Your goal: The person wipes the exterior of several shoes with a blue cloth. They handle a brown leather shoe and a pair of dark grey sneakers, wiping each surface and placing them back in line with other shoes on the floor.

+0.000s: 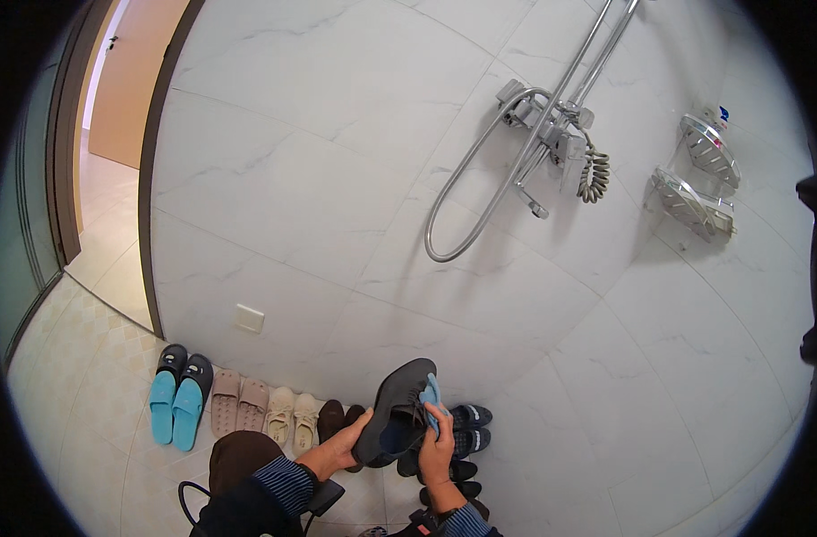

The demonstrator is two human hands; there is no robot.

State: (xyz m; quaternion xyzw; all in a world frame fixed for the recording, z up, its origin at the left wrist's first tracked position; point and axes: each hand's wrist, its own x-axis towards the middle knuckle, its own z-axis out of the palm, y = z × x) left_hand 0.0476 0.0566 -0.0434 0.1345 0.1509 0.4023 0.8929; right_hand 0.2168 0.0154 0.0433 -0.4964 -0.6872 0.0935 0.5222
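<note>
My left hand [342, 441] grips a dark lace-up shoe [393, 397] by its heel end. The shoe is held up off the floor, toe pointing away from me, with its dark blue lining showing. In my right hand [438, 443] is a light blue cloth [433, 396], pressed against the right side of the shoe near the laces. Part of the cloth is hidden behind my fingers. Below the shoe, brown shoes [332, 417] stand on the floor, partly covered by my left hand and the held shoe.
Along the wall stand blue slippers [190, 409], dark slippers [197, 370], pinkish slippers [227, 403] and cream lace-up shoes [305, 417]. Dark patterned slippers [474, 415] and black shoes [460, 471] line the right. A shower hose [435, 225] and corner shelves [690, 205] hang on the tiled wall.
</note>
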